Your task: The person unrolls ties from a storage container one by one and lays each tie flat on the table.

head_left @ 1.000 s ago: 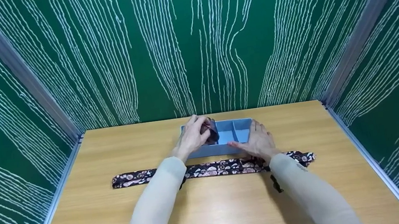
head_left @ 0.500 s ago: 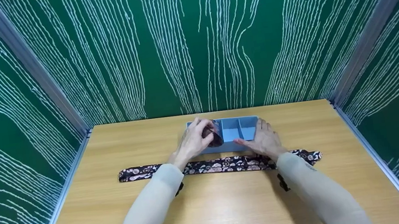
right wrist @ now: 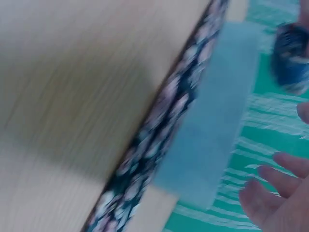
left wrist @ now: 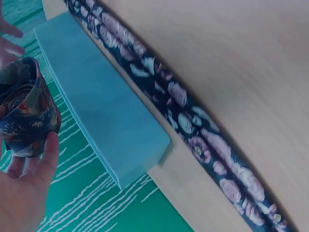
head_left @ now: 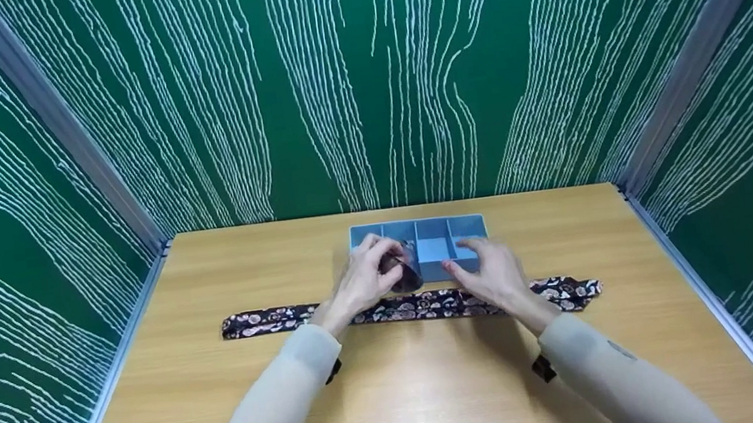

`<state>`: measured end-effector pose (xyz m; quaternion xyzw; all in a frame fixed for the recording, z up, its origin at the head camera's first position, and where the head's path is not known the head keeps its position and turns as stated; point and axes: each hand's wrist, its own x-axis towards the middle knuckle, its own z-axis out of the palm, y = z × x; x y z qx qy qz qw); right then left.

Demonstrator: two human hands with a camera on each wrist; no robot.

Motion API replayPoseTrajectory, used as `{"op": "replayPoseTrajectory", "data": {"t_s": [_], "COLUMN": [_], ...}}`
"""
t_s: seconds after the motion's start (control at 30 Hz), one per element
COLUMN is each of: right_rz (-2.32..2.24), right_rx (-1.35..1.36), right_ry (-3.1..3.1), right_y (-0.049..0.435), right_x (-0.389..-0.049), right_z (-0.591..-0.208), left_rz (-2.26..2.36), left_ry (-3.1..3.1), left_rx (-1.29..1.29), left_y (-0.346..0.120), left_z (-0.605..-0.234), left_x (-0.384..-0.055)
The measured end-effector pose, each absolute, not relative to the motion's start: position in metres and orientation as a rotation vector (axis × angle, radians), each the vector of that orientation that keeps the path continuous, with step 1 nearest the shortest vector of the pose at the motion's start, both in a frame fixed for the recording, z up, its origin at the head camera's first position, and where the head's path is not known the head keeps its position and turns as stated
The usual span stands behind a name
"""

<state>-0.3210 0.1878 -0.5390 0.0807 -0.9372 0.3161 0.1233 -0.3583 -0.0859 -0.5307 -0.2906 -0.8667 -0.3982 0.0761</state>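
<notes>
Plainly, left fingers [left wrist: 49, 153] hold a rolled cloth [left wrist: 33, 121] (dark, patterned).

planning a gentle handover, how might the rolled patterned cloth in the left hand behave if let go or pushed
The rolled patterned cloth may start to unwind if the left hand loosens, since it is wound in coils and no fastener shows. Its rounded side suggests it could roll when pushed lying down. Its fabric-like layers look likely to squash, not break.
</notes>
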Motion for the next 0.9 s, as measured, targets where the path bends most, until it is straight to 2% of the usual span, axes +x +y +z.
{"op": "replayPoseTrajectory", "data": {"t_s": [0.3, 0.9], "right_rz": [1.226, 1.026], "right_rx": [0.470, 0.481], "right_ry": [-2.515, -2.557], "right_y": [0.157, 0.150], "right_x": [-0.285, -0.264], "right_z": [-0.523, -0.551], "left_rz": [-1.136, -1.200], "left_ry": [-2.657, -2.644], "left_rx": [-0.840, -0.936], "left_y": [-0.078, -0.074], "left_z": [-0.529, -0.555], "left_x": [-0.334, -0.297]}}
